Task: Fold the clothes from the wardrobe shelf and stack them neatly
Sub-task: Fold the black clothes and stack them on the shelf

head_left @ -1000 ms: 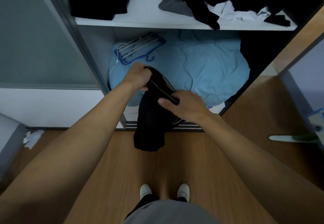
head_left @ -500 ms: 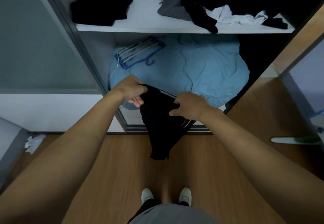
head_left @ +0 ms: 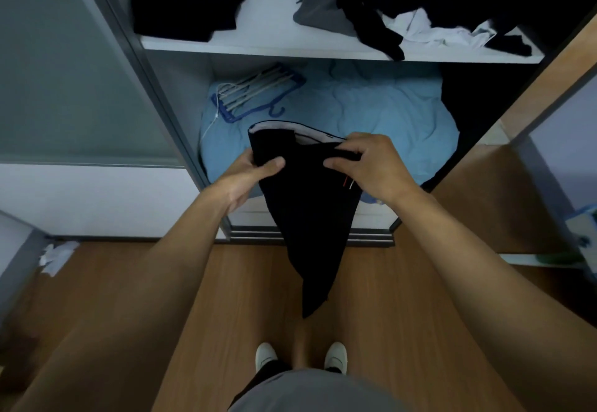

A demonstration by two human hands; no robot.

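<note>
1. Two hands, the left hand (head_left: 250,177) and the right hand (head_left: 371,169), are holding one black garment (head_left: 310,218) in mid-air. It is hanging in front of the open wardrobe and over the wooden floor (head_left: 226,298), tapering to a point above the person's white shoes (head_left: 266,355).
2. Judging by the grip, the person is squaring up the garment's top edge before making a first fold. A pale lining is showing along that edge, suggesting a waistband, though I cannot tell whether these are shorts or trousers.
3. Next, the two sides will probably need bringing together evenly, or the cloth laying flat, since it is hanging skewed and bunching towards the right.
4. The left hand is gripping the left part of the top edge. Its thumb is pressing on the front of the cloth while its other fingers are sitting behind it, hidden.
5. The right hand is pinching the right part of the edge. Its fingers (head_left: 363,140) are curling over the band and its thumb is pointing inward, near a small red and white mark.
6. Both forearms are reaching forward and converging, with the hands close together at the same height.
7. On the wardrobe shelf (head_left: 274,42) above, a folded black pile (head_left: 190,4) is sitting at the left. A tangled heap (head_left: 403,8) of dark, grey and white clothes is lying well apart at the right, so much folding seems to be waiting.
8. Below the shelf, hangers (head_left: 255,92) are resting on blue bedding (head_left: 387,114).
</note>
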